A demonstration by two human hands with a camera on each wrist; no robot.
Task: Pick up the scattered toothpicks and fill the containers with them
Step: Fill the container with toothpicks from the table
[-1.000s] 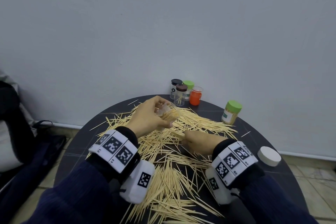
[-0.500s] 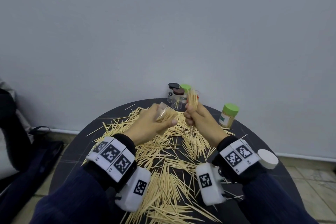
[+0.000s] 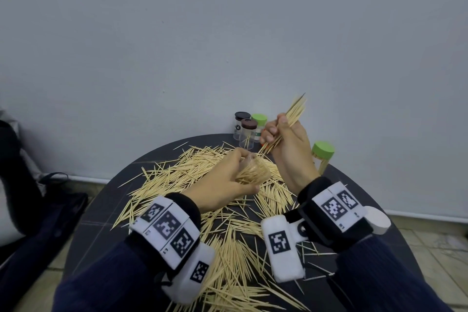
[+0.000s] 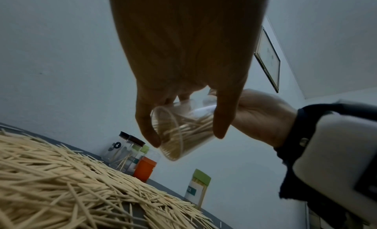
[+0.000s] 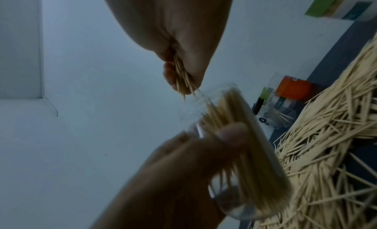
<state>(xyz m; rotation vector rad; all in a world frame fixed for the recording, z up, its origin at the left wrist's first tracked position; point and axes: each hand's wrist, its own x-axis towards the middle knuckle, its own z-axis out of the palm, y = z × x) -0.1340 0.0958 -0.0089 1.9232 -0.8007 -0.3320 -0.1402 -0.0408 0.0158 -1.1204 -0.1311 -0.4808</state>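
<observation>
My left hand (image 3: 229, 176) grips a clear plastic container (image 3: 253, 172) partly filled with toothpicks, tilted on its side above the table; in the left wrist view my fingers curl round the container (image 4: 181, 129). My right hand (image 3: 283, 139) pinches a bundle of toothpicks (image 3: 293, 111), raised just right of and above the container's mouth, its lower tips pointing down toward it. The right wrist view shows that bundle (image 5: 183, 80) just above the container (image 5: 240, 135). Loose toothpicks (image 3: 228, 248) cover the round black table (image 3: 83, 248).
At the table's far edge stand two dark-lidded clear jars (image 3: 247, 132), a green-lidded jar (image 3: 259, 121) and an orange container (image 4: 144, 168). A green-lidded toothpick jar (image 3: 322, 154) stands at the right, a white lid (image 3: 377, 220) near the right rim. A wall rises close behind.
My right hand rose from the pile with a bundle of toothpicks and lifted it above the container. My left hand kept holding the container, tilting it toward the bundle.
</observation>
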